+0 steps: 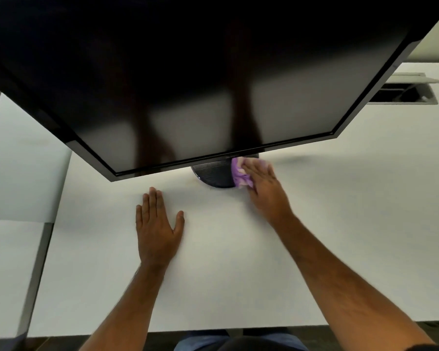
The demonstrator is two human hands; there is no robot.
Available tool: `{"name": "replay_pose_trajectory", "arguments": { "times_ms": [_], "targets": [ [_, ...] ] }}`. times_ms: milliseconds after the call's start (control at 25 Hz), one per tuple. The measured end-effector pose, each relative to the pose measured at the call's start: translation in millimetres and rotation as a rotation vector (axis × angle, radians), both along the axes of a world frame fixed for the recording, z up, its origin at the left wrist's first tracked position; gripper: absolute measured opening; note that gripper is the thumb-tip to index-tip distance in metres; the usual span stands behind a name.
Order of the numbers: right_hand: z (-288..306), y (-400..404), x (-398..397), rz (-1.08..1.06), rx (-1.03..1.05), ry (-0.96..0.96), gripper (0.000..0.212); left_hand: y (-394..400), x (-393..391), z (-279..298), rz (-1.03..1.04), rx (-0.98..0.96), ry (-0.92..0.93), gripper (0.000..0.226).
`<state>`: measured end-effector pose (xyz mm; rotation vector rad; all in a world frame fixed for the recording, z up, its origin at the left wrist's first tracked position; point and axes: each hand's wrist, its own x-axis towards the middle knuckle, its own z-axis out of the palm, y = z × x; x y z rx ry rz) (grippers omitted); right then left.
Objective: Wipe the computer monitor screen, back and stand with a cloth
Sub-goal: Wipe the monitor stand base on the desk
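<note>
- The right hand lies with fingers fairly straight, pressing the cloth down on the right edge of the stand; nothing shows it pinching the cloth.
- The cloth, purple and bunched, sits partly on the stand's dark round base, partly just right of it on the worktop, tucked under the lower edge of the monitor.
- The left hand is flat and released, palm down on the worktop, near the stand and a little left of it, holding nothing; it seems to serve as a brace.
- The monitor leans out above the stand, its dark screen facing the viewer.
- Step in hand, as I judge it: wiping the stand's base.
- The next move likely calls for sweeping the cloth leftwards across the ribbed base, keeping pressure flat, then up the neck, which is hidden behind the screen.
- Whether screen and back are already done cannot be told.
</note>
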<state>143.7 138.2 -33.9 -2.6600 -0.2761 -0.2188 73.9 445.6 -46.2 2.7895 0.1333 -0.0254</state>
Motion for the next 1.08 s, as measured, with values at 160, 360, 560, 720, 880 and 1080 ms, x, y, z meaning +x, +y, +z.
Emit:
{"name": "replay_pose_trajectory", "arguments": {
  "times_ms": [160,360,560,720,880,1080],
  "targets": [
    [-2,46,-6,-0.076,0.055,0.056,0.056,-1,1,0,0.002,0.010,0.008,0.083],
    [3,75,2,0.235,-0.023,0.037,0.055,1,0,-1,-0.004,0.004,-0.001,0.083],
    [10,-11,2,0.132,-0.016,-0.008,0.052,0,1,-1,0.001,-0.001,0.003,0.082],
    [13,74,9,0.244,-0.013,-0.007,0.049,0,2,-3,0.001,0.015,-0.012,0.082],
    [12,64,10,0.365,-0.044,0.025,0.051,1,3,-4,0.001,0.003,0.000,0.082],
    [11,25,6,0.182,-0.019,-0.022,0.048,0,1,-3,0.008,0.018,-0.009,0.082]
  ]
}}
